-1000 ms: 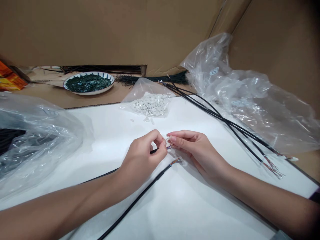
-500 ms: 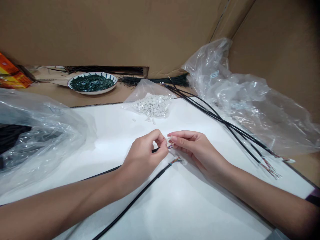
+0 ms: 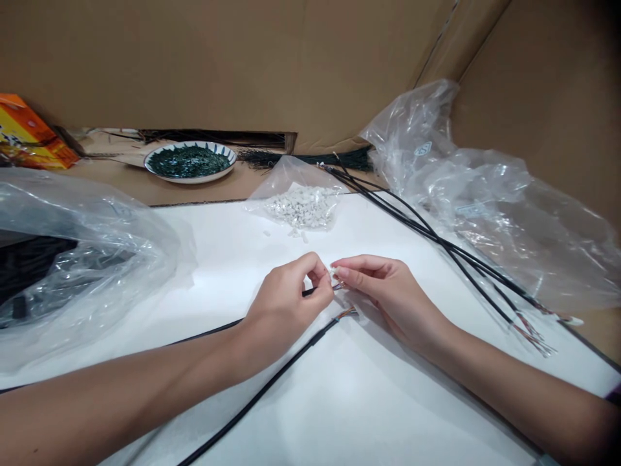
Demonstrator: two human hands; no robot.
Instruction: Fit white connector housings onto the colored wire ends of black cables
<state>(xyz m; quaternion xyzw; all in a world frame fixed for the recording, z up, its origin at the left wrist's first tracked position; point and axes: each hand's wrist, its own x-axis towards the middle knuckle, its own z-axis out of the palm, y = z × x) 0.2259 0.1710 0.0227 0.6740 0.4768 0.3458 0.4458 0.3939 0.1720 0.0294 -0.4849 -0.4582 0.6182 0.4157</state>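
Near the middle of the white table, my left hand (image 3: 291,294) pinches thin coloured wires at the end of a black cable (image 3: 213,330), which runs back under my wrist. Facing it, my right hand (image 3: 383,281) grips a small white connector housing (image 3: 334,272) between thumb and fingertips. The wire tips meet the connector there; fingers hide how far in they sit. Just below both hands lies a second black cable (image 3: 281,369), its fanned wires ending at a white piece partly in my right hand's shadow.
A clear bag of small white connectors (image 3: 305,204) lies ahead, a few loose beside it. Several black cables (image 3: 422,226) with bare wire ends lie at right, by a crumpled plastic bag (image 3: 495,188). Another plastic bag (image 3: 160,239) is at left. Behind stands a plate of dark green bits (image 3: 189,162).
The whole view has shifted slightly, so everything appears a little further right. Both hands keep their grips, with hardly any movement against the table.
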